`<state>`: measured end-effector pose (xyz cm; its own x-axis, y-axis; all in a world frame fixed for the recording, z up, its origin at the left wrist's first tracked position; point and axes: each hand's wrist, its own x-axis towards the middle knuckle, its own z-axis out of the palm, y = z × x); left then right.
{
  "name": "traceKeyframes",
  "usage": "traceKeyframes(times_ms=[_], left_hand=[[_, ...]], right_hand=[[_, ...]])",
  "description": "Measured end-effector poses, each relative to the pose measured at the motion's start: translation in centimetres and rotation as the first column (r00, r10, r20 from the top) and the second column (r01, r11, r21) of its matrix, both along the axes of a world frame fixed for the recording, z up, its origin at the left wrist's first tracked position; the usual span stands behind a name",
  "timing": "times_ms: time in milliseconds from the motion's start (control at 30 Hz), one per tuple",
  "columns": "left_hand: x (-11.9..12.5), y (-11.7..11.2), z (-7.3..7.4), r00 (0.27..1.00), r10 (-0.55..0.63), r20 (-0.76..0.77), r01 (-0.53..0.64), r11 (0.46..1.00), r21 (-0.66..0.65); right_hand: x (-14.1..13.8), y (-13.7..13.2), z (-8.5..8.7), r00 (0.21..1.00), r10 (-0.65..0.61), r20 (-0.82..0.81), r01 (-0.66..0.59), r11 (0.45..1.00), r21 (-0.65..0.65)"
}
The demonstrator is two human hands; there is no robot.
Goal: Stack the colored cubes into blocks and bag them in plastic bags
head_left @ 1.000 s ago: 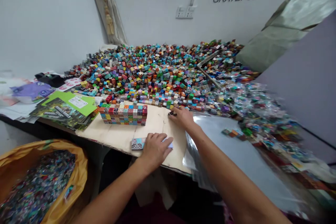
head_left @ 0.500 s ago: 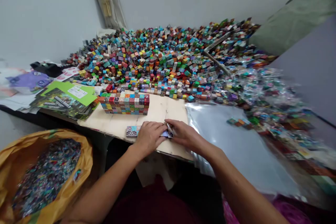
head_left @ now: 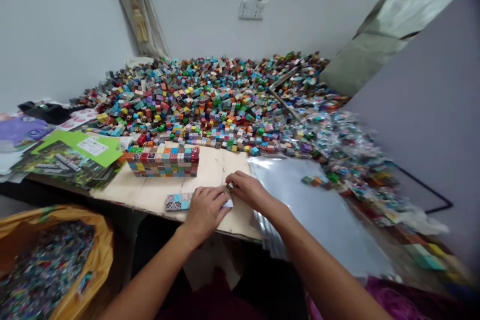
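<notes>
My left hand (head_left: 205, 208) is closed over a short row of small patterned cubes (head_left: 178, 202) lying on the pale board (head_left: 221, 162). The row's left end shows grey and light-blue faces, and the fingers cover its middle. Just to the right, my right hand (head_left: 247, 191) pinches one small dark cube (head_left: 230, 185) between thumb and fingertips, close to the row's right end. Behind my left hand stands a long block (head_left: 163, 164) of many stacked coloured cubes.
A large heap of cubes (head_left: 195, 105) fills the back. Clear plastic bags (head_left: 300, 210) lie at right, with wrapped cubes (head_left: 337, 135) beyond. Green printed cards (head_left: 86, 152) are at left; below them is a yellow sack (head_left: 101, 240) of small shiny pieces. A metal bar (head_left: 283, 100) lies on the heap.
The camera view has shifted, so the scene sits lower and further left. My right hand has moved slightly away from the row's end, with a small dark cube showing in its fingers.
</notes>
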<state>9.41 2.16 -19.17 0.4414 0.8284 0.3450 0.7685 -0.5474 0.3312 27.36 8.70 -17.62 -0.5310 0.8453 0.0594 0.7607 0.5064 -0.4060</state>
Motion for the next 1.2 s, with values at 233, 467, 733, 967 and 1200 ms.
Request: traceKeyframes(times_ms=[233,467,733,967,1200], left_hand=[[0.4,0.3,0.0,0.998,-0.065,-0.012,0.065,0.997,-0.039],[0.4,0.5,0.2,0.997,-0.072,-0.041,0.068,0.994,-0.090],[-0.1,0.8,-0.2,0.995,-0.101,0.025,0.103,0.991,-0.088],[0.0,0.0,0.6,0.997,-0.068,-0.024,0.067,0.997,-0.036],[-6.0,-4.6,0.7,0.963,0.218,0.160,-0.244,0.955,0.170]], right_hand=[[3.0,6.1,2.1,0.913,-0.393,0.113,0.362,0.905,0.224],[3.6,10.1,1.4,0.850,-0.478,0.222,0.417,0.867,0.271],[3.2,6.9,2.1,0.934,-0.343,0.104,0.325,0.933,0.157],[4.0,0.7,0.3,0.957,-0.110,-0.270,-0.029,0.885,-0.464],[2.9,-3.2,1.0,0.990,-0.119,-0.079,0.128,0.984,0.125]])
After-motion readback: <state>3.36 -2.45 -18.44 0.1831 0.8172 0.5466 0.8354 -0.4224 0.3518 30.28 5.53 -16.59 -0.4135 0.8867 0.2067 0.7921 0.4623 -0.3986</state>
